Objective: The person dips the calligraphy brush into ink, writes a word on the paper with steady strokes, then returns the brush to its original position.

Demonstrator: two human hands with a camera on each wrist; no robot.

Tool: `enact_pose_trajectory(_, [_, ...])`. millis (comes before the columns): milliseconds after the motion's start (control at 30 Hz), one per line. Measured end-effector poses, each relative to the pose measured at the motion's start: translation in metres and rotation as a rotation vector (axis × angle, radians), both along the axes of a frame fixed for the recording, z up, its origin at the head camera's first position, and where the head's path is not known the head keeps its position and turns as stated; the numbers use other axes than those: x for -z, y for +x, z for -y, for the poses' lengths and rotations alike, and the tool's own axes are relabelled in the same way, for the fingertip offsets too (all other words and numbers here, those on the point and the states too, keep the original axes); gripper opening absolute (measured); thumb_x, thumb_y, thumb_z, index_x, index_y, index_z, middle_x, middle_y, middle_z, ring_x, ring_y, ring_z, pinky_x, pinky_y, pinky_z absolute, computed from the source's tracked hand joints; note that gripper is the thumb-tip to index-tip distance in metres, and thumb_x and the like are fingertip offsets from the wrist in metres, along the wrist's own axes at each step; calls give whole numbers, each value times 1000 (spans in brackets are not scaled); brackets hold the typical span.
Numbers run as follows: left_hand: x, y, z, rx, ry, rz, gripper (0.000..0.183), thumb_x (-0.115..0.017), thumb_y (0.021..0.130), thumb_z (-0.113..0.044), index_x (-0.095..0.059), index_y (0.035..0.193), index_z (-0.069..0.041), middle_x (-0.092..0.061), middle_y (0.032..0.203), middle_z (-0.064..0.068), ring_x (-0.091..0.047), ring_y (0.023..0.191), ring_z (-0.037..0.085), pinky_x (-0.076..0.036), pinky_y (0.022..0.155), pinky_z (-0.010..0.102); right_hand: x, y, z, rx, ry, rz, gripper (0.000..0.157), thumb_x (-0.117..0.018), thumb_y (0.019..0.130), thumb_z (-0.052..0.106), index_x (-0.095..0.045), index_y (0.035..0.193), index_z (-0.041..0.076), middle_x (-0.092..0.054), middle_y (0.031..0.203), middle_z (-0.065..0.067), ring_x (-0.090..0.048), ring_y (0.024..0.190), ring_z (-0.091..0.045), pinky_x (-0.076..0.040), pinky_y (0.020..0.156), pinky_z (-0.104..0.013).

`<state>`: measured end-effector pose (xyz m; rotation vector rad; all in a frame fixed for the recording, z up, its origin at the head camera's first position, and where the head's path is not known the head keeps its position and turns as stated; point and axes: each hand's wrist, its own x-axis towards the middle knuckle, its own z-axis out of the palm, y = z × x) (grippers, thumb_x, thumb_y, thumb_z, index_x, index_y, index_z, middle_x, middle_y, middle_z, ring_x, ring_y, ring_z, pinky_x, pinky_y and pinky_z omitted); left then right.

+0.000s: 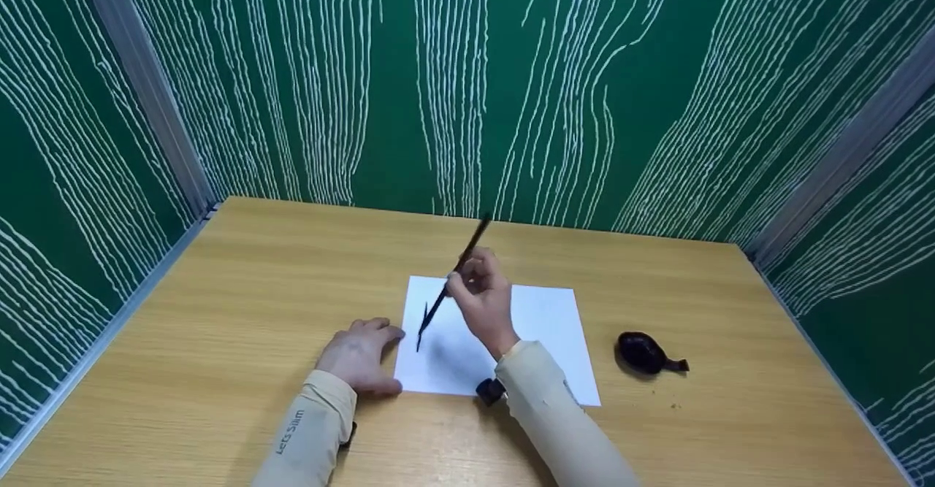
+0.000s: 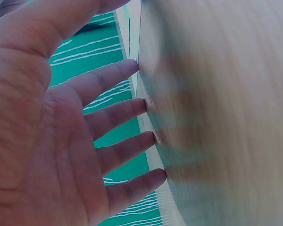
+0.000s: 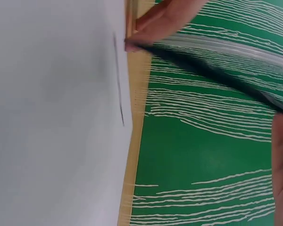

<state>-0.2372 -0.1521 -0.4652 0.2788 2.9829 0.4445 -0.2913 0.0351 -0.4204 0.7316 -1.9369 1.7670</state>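
My right hand (image 1: 488, 308) pinches a slim dark paintbrush (image 1: 438, 303) over the left part of a white paper sheet (image 1: 551, 326). The brush slants, its tapered tip low by a thin dark line (image 1: 426, 312) near the sheet's left edge. In the right wrist view the brush (image 3: 203, 69) is blurred, and the dark line (image 3: 118, 84) runs along the paper. My left hand (image 1: 358, 355) rests on the table beside the sheet, fingers spread, index fingertip and thumb at its left edge. The left wrist view shows straight fingers (image 2: 118, 113) with fingertips against the tabletop.
A glossy dark rounded dish (image 1: 643, 353) with a short handle stands on the wooden table (image 1: 292, 268) right of the paper. Small crumbs (image 1: 675, 406) lie below it. Green walls (image 1: 394, 107) with white wavy lines rise behind and at both sides.
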Motion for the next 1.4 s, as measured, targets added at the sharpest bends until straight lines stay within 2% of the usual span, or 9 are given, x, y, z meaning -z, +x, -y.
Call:
enact_pose_trajectory(133, [-1,1,-1,-21,6,25,78,-73,52,-45,-48,124,-26,-39,134,4,-34,122,27,-31,97,50,1,-5,-3,60,-63,-17,20,-51,82,0,-46,98,11,-58,77,-17,-61,72,-28,-54,66,-32])
enact_pose_trajectory(233, [-1,1,-2,-29,8,36,78,-73,53,-44,-47,124,-27,-39,135,4,-34,122,27,-30,98,50,5,-10,-4,70,-48,-8,19,-51,84,2,-46,99,11,-59,81,-19,-62,77,-29,-53,69,-32])
enact_pose_trajectory(433, [-2,-1,-2,-35,-4,48,78,-73,53,-44,-47,124,-27,-38,134,4,-33,123,27,-30,98,51,23,-24,-5,111,28,11,17,-52,85,9,-46,99,15,-62,83,-11,-62,78,-19,-53,70,-26])
enact_pose_trajectory(567, [-3,-2,-2,-42,-8,52,78,-74,53,-44,-47,124,-27,-38,134,3,-34,123,26,-30,98,50,31,-31,-4,127,55,13,16,-52,85,14,-46,99,19,-62,84,-4,-63,81,-21,-52,71,-24])
enact_pose_trajectory(667, [-4,-1,-2,-46,0,50,78,-74,53,-44,-47,124,-27,-38,134,4,-34,123,27,-29,98,50,32,-32,-4,135,64,9,15,-52,85,14,-46,98,20,-62,84,-1,-63,82,-21,-52,71,-24])
enact_pose_trajectory(833, [-4,1,-1,-35,11,18,76,-73,52,-43,-49,123,-27,-40,133,4,-35,122,27,-31,97,50,33,-32,-3,168,91,2,15,-52,85,15,-47,98,20,-62,84,-2,-62,80,-8,-52,71,-22])
enact_pose_trajectory(933, [-3,2,0,-23,10,-11,75,-72,52,-42,-50,121,-26,-42,131,3,-36,121,26,-33,95,50,33,-32,-3,179,104,-4,14,-52,85,17,-47,98,19,-62,84,-2,-61,78,-5,-52,69,-21])
enact_pose_trajectory(1233, [-2,2,-1,-20,6,-2,76,-72,53,-44,-49,123,-26,-41,132,4,-36,121,27,-32,96,51,34,-31,-3,176,110,4,14,-52,85,17,-47,98,19,-62,85,-6,-61,78,-7,-52,69,-22])
enact_pose_trajectory(1400, [-2,2,-1,-27,11,12,77,-73,52,-44,-48,123,-27,-40,133,3,-35,122,27,-31,96,50,36,-31,-3,176,117,-9,13,-52,85,17,-48,98,18,-61,84,-2,-61,79,-8,-52,71,-23])
